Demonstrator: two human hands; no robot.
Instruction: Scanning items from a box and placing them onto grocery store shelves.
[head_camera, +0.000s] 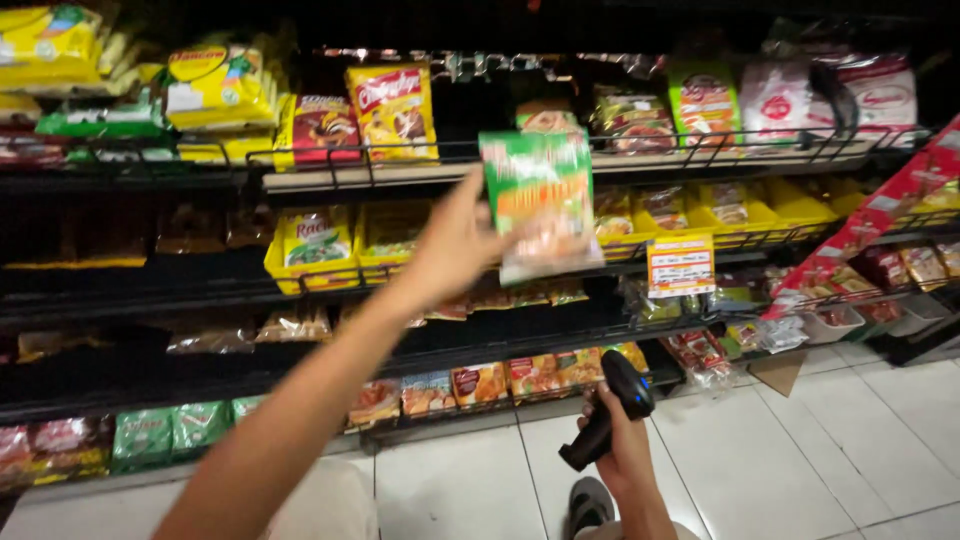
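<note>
The left hand is raised toward the shelves, its fingers clamped on the left edge of a green and orange packet, which hangs in the air in front of the upper wire rack, its face turned toward the camera and blurred. Lower and to the right, the right hand has its fingers closed round the grip of a black handheld scanner, whose head points up and away, near the lowest row of packets and above the white floor tiles. As I judge it, the step goes best if the packet is held flat and steady by its edge, so that no finger covers its printed face, and the scanner's head is brought to face it squarely.
</note>
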